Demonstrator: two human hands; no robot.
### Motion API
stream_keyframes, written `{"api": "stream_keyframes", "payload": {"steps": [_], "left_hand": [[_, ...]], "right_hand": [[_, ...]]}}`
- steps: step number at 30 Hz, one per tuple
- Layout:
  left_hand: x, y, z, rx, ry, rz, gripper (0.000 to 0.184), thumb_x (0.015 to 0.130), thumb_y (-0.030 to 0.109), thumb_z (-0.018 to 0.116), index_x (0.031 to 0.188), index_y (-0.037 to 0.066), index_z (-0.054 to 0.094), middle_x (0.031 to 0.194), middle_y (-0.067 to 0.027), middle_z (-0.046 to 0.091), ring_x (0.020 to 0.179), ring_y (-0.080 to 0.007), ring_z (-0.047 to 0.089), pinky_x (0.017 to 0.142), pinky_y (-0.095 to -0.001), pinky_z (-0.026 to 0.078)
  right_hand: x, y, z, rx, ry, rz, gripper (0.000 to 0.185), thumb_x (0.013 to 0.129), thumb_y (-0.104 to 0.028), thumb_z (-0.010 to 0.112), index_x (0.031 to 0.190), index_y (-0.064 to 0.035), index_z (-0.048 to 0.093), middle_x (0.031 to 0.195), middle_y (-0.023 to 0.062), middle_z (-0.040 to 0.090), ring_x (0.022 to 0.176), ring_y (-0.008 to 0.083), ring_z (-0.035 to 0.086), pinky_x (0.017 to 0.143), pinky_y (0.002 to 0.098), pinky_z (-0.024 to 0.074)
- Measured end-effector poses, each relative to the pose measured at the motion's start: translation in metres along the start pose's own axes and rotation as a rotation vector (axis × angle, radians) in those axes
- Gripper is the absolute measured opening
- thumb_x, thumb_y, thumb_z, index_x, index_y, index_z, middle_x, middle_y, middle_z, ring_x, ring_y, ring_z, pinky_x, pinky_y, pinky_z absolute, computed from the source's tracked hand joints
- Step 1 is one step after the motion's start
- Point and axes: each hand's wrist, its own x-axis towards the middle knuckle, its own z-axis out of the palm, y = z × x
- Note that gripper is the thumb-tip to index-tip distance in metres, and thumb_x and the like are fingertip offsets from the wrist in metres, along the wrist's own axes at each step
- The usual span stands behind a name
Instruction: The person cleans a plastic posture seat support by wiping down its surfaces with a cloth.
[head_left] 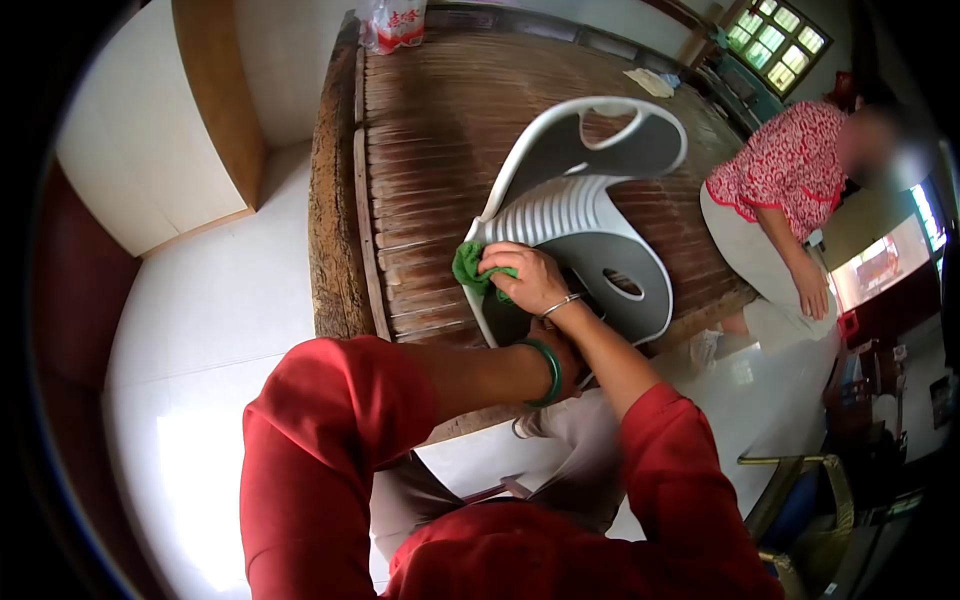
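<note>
A grey and white plastic seat (645, 270) with rounded panels, cut-out holes and a ribbed middle lies on the slatted wooden surface. My right hand (530, 278), wearing a silver bracelet, has its fingers closed on a green cloth (470, 266) and presses it to the seat's left edge. Beneath my right wrist is my left hand (566, 358), with a green bangle, at the seat's near side; its fingers are mostly hidden.
The slatted wooden surface (420, 200) has a rough wooden border. A plastic package (398, 25) and a pale cloth (650, 82) lie at its far side. At the right edge sits another person (785, 170) in a patterned red top. A metal-framed chair (840, 490) stands lower right.
</note>
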Motion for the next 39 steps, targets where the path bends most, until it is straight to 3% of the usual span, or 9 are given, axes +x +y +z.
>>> {"api": "stream_keyframes", "payload": {"steps": [6, 9, 10, 15, 24, 26, 30, 36, 39], "left_hand": [[-0.019, 0.031, 0.006, 0.047, 0.014, 0.118, 0.086, 0.075, 0.041, 0.070, 0.143, 0.003, 0.033, 0.143, -0.0292, 0.032, 0.134, -0.0433, 0.031, 0.103, -0.0564, 0.033], [-0.018, 0.036, 0.013, 0.108, 0.039, 0.030, 0.086, 0.076, 0.038, 0.070, 0.140, -0.005, 0.032, 0.140, -0.0331, 0.034, 0.132, -0.0470, 0.032, 0.101, -0.0556, 0.036], [-0.014, 0.033, 0.001, 0.024, -0.077, 0.011, 0.084, 0.079, 0.036, 0.066, 0.139, -0.010, 0.031, 0.141, -0.0357, 0.032, 0.130, -0.0495, 0.034, 0.100, -0.0542, 0.037], [-0.011, 0.038, 0.012, 0.218, -0.049, -0.101, 0.084, 0.085, 0.043, 0.060, 0.141, -0.011, 0.027, 0.143, -0.0377, 0.027, 0.132, -0.0511, 0.031, 0.099, -0.0566, 0.036], [-0.019, 0.047, 0.004, 0.131, -0.108, -0.095, 0.113, 0.064, 0.055, 0.077, 0.151, 0.017, 0.015, 0.144, -0.0356, 0.024, 0.135, -0.0528, 0.020, 0.106, -0.0606, 0.021], [-0.016, 0.044, 0.020, 0.079, -0.048, -0.018, 0.093, 0.077, 0.049, 0.069, 0.149, 0.017, 0.021, 0.145, -0.0320, 0.025, 0.134, -0.0528, 0.022, 0.107, -0.0617, 0.017], [-0.005, 0.042, 0.053, 0.046, 0.057, 0.031, 0.083, 0.081, 0.046, 0.063, 0.149, 0.019, 0.023, 0.147, -0.0299, 0.023, 0.135, -0.0520, 0.021, 0.106, -0.0626, 0.017], [0.023, 0.050, 0.083, 0.120, 0.296, -0.208, 0.068, 0.089, 0.041, 0.054, 0.148, 0.021, 0.027, 0.150, -0.0267, 0.020, 0.136, -0.0507, 0.019, 0.105, -0.0639, 0.018], [0.024, 0.057, 0.070, 0.072, 0.206, -0.344, 0.057, 0.094, 0.038, 0.045, 0.147, 0.024, 0.030, 0.152, -0.0240, 0.017, 0.138, -0.0490, 0.016, 0.103, -0.0656, 0.018]], "right_hand": [[-0.036, 0.026, -0.021, -0.033, 0.122, -0.023, 0.017, 0.074, -0.005, 0.060, 0.088, -0.0091, 0.068, 0.102, 0.0021, 0.066, 0.093, 0.0261, 0.062, 0.080, 0.0334, 0.0496], [-0.049, 0.022, -0.024, -0.053, 0.145, 0.080, 0.018, 0.076, -0.002, 0.060, 0.092, -0.0076, 0.067, 0.105, 0.0039, 0.065, 0.094, 0.0255, 0.063, 0.082, 0.0318, 0.0492], [-0.053, 0.023, -0.022, -0.049, 0.182, 0.088, 0.018, 0.076, -0.003, 0.060, 0.092, -0.0077, 0.067, 0.106, 0.0038, 0.065, 0.094, 0.0253, 0.063, 0.082, 0.0319, 0.0492], [-0.070, 0.020, -0.020, -0.143, 0.297, 0.087, 0.018, 0.076, -0.008, 0.060, 0.092, -0.0119, 0.067, 0.106, 0.0040, 0.065, 0.096, 0.0256, 0.062, 0.082, 0.0338, 0.0494], [-0.070, -0.028, -0.036, -0.213, -0.061, 0.219, 0.020, 0.077, -0.023, 0.064, 0.095, -0.0170, 0.062, 0.100, 0.0040, 0.061, 0.092, 0.0278, 0.061, 0.079, 0.0402, 0.0497], [-0.080, -0.040, -0.039, -0.260, -0.103, 0.192, 0.020, 0.075, -0.024, 0.067, 0.093, -0.0165, 0.063, 0.098, 0.0041, 0.062, 0.092, 0.0287, 0.062, 0.077, 0.0410, 0.0501], [-0.087, -0.048, -0.034, -0.305, -0.034, 0.078, 0.020, 0.072, -0.018, 0.069, 0.090, -0.0133, 0.062, 0.091, 0.0066, 0.063, 0.085, 0.0311, 0.062, 0.074, 0.0413, 0.0505], [-0.056, -0.022, -0.016, -0.278, 0.077, 0.195, 0.018, 0.076, -0.018, 0.066, 0.088, -0.0099, 0.057, 0.086, 0.0114, 0.062, 0.081, 0.0343, 0.062, 0.069, 0.0449, 0.0487], [-0.032, -0.004, -0.010, -0.326, 0.152, 0.214, 0.017, 0.076, -0.018, 0.066, 0.089, -0.0101, 0.057, 0.086, 0.0111, 0.062, 0.082, 0.0344, 0.062, 0.070, 0.0458, 0.0479]]}}
